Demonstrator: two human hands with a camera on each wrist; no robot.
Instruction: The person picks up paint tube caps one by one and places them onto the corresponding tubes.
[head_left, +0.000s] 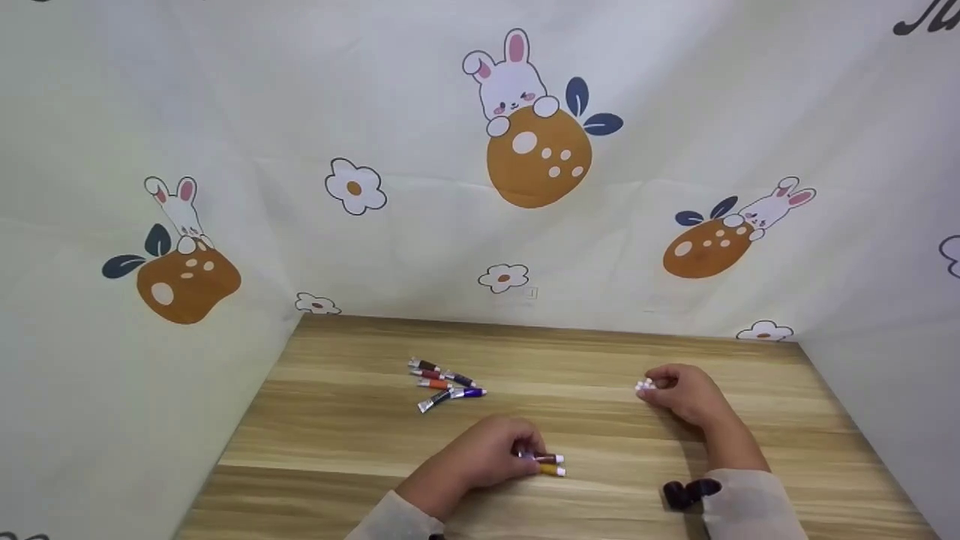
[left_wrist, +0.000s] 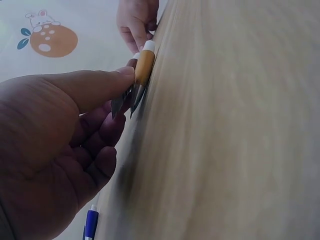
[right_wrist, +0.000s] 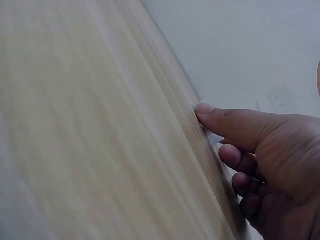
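My left hand [head_left: 496, 452] pinches small paint tubes between thumb and fingers near the front middle of the wooden table. A brown paint tube [head_left: 553, 458] and a yellow paint tube [head_left: 553, 470] stick out, white caps pointing right. In the left wrist view the yellow tube [left_wrist: 145, 65] lies beside the brown one, both with silvery ends. Farther right, my right hand [head_left: 688, 394] pinches a cluster of paint tubes with white caps [head_left: 644, 386]; the fingers hide most of their bodies. A grey crimped end [right_wrist: 215, 138] shows below the thumb in the right wrist view.
A loose pile of several paint tubes lies at the back left, among them an orange tube [head_left: 435, 384] and a blue tube [head_left: 469, 392]. A printed cloth [head_left: 420, 247] rises behind and beside the wooden table [head_left: 322, 442].
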